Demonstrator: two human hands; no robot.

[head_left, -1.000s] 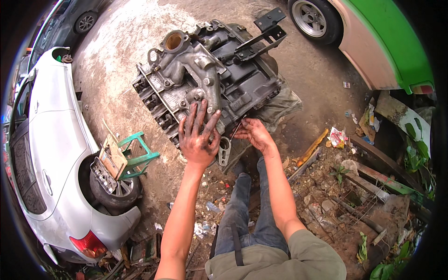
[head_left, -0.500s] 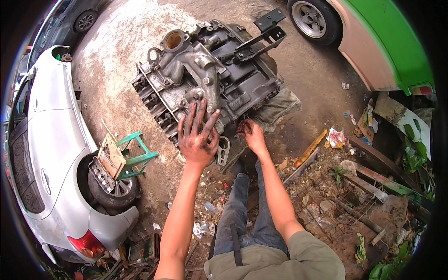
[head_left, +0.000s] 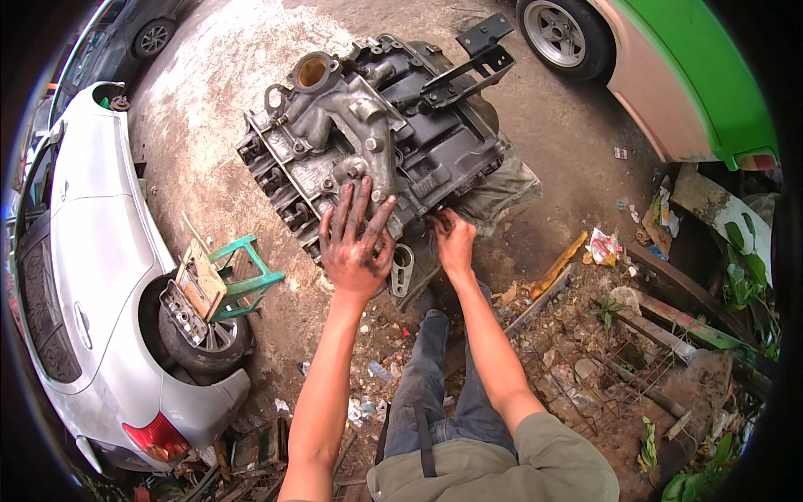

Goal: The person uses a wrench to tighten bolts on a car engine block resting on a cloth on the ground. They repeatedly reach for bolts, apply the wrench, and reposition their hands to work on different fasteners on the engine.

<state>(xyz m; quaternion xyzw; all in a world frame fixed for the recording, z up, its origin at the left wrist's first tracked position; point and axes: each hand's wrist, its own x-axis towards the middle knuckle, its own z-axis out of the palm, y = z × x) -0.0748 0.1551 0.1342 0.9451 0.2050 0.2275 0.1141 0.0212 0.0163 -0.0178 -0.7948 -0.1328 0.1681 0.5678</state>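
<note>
A greasy engine [head_left: 435, 159] lies in front of me, with a cast metal intake manifold [head_left: 381, 151] along its top and a black bracket [head_left: 477, 63] at its far right. My left hand [head_left: 355, 255] rests on the near end of the manifold, fingers spread and blackened with grease. Against the near side of the engine, my right hand [head_left: 452, 243] has its fingers bent together in a pinch. What those fingertips grip is too small and hidden to name. A metal bracket arm with holes [head_left: 401, 272] sticks out between my two hands.
Dark cloth or sheeting [head_left: 502, 192] lies under the engine. To the left are a silver car [head_left: 109, 251], a green stool [head_left: 247, 280] and a loose wheel [head_left: 205, 343]. A green vehicle [head_left: 703, 75] is at far right. Rubble and planks [head_left: 661, 322] cover the near right ground.
My right hand has shifted slightly upward and turned, its fingers now closer in against the engine's side. My left hand stays where it was.
</note>
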